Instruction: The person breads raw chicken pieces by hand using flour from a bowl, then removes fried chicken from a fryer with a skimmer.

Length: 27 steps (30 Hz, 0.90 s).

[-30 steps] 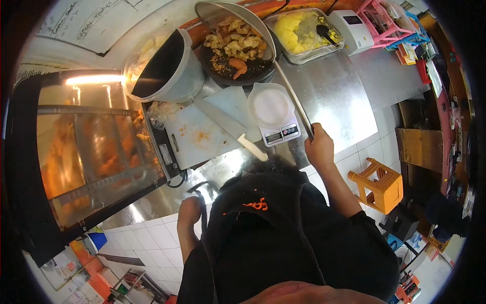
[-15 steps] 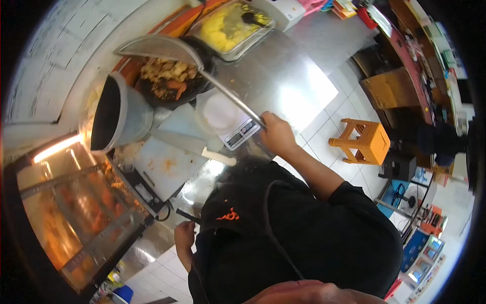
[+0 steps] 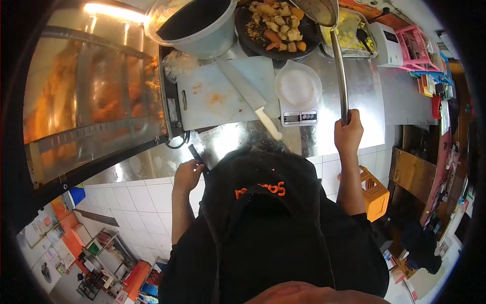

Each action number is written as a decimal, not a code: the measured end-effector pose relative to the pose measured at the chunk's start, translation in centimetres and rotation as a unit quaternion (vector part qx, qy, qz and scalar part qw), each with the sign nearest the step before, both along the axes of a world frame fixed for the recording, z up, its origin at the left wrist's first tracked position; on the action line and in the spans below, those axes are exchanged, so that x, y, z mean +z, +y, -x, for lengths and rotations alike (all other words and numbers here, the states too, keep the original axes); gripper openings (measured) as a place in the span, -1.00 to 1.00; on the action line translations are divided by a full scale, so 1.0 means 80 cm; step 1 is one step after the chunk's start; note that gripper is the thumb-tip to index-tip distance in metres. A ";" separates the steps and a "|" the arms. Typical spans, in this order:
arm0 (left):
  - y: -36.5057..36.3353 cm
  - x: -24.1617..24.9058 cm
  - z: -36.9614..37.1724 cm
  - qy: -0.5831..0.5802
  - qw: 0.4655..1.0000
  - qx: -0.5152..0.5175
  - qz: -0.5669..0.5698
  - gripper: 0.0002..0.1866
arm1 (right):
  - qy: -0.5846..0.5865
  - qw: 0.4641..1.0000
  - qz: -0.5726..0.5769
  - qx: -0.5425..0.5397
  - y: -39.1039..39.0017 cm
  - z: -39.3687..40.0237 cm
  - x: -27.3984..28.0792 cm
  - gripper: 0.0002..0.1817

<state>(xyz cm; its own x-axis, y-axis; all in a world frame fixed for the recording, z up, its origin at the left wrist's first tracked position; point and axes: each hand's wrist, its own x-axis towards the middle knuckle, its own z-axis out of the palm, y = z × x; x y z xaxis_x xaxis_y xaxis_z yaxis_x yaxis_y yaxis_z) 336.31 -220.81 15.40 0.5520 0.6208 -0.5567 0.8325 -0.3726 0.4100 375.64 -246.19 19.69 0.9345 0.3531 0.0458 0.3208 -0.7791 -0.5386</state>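
My right hand (image 3: 349,133) is closed round the long metal handle of a mesh skimmer (image 3: 319,11). The skimmer's bowl is held over the gap between a dark round pan (image 3: 248,38) of browned food pieces (image 3: 283,23) and a glass tray (image 3: 372,31) of yellow food. The upper part of the bowl is cut off by the view's edge. Low at the left, my left hand (image 3: 188,176) grips a black bar-like handle (image 3: 196,153); its other end is hidden by the apron. A white-handled knife (image 3: 248,91) lies on a white cutting board (image 3: 202,109).
A digital kitchen scale (image 3: 298,117) with a white plastic bowl (image 3: 297,86) stands right of the board. Behind the board is a translucent bucket (image 3: 212,35). A lit display case (image 3: 101,96) borders the left, and an orange stool (image 3: 373,195) stands on the floor at right.
The skimmer has moved from above the browned food toward the right, near the yellow tray, leaving the food uncovered. My view has turned and shifted. Both hands keep their holds.
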 end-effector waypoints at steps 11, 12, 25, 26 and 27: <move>-0.012 0.001 0.003 -0.006 1.000 0.000 -0.019 -0.66 | 0.041 0.999 -0.009 0.008 -0.051 -0.015 0.003 -0.82; -0.013 -0.002 0.005 -0.007 1.000 -0.012 -0.022 -0.66 | 0.041 0.999 -0.014 0.007 -0.057 -0.018 0.002 -0.82; -0.043 0.015 -0.012 -0.003 0.999 -0.023 -0.035 -0.72 | 0.040 0.996 -0.066 0.045 -0.069 -0.030 -0.003 -0.84; -0.046 0.021 -0.014 -0.003 0.999 -0.018 -0.039 -0.72 | 0.023 0.996 -0.076 0.048 -0.078 -0.035 -0.009 -0.85; -0.050 0.029 -0.017 0.014 1.000 -0.005 -0.023 -0.73 | 0.027 0.996 -0.074 0.049 -0.085 -0.040 -0.007 -0.85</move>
